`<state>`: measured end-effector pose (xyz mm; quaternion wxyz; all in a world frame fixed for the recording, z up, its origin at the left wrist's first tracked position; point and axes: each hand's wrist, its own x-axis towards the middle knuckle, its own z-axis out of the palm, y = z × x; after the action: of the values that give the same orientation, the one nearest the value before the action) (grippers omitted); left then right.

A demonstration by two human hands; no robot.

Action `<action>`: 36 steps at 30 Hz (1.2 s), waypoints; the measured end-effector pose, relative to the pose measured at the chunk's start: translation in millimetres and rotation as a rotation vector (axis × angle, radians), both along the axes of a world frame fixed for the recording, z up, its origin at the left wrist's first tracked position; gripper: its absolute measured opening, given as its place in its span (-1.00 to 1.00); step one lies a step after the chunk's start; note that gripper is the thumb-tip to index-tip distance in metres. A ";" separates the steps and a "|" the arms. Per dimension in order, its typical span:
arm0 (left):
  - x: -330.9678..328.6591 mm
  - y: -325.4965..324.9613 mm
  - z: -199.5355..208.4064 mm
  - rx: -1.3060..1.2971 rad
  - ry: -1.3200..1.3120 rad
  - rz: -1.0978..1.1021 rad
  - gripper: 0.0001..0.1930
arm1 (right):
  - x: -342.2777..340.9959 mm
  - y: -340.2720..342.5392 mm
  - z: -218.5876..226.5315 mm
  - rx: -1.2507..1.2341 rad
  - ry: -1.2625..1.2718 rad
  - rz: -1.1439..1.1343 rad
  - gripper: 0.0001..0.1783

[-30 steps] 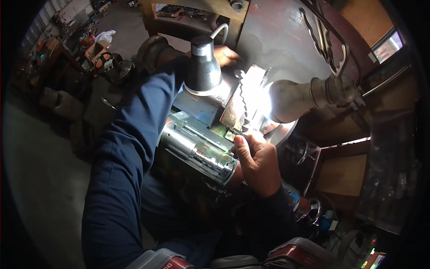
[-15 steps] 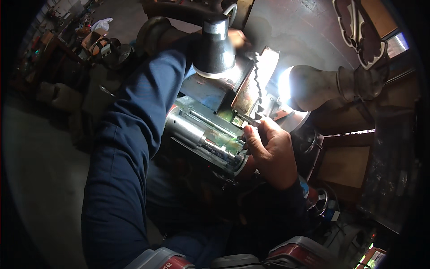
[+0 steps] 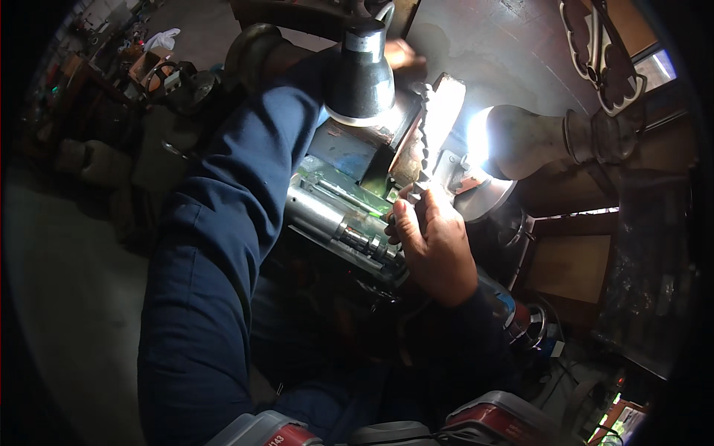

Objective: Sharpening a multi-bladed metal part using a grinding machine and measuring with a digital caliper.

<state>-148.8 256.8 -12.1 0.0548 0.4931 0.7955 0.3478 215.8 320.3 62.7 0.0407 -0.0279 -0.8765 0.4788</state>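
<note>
Right hand (image 3: 442, 241) is pinched on metal piece (image 3: 416, 196) near twisted rod (image 3: 425, 141); positioning appears the current step, steady alignment needed next.

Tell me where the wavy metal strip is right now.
In the head view, the wavy metal strip lies right of the black lamp, along the lit block, its lower end near the right hand's fingertips.

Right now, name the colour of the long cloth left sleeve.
The long cloth left sleeve is navy blue, clearest in the head view.
</note>
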 end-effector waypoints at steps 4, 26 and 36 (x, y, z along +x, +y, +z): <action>-0.2 -39.3 13.4 0.640 -0.407 0.069 -0.63 | -3.3 -12.7 0.0 -0.069 0.043 0.012 -0.70; 224.1 -268.1 1.9 1.322 -0.576 1.284 -0.61 | -11.8 -42.7 -14.8 -0.406 0.003 -0.113 -0.79; 211.8 -284.0 -0.1 1.339 -0.596 1.378 -0.65 | -13.6 -49.0 -19.1 -0.557 0.007 -0.089 -0.81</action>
<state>62.9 -27.2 -12.2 -0.2502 -0.2525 0.5018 0.7885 202.2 271.3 43.5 0.0556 -0.0750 -0.7089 0.6992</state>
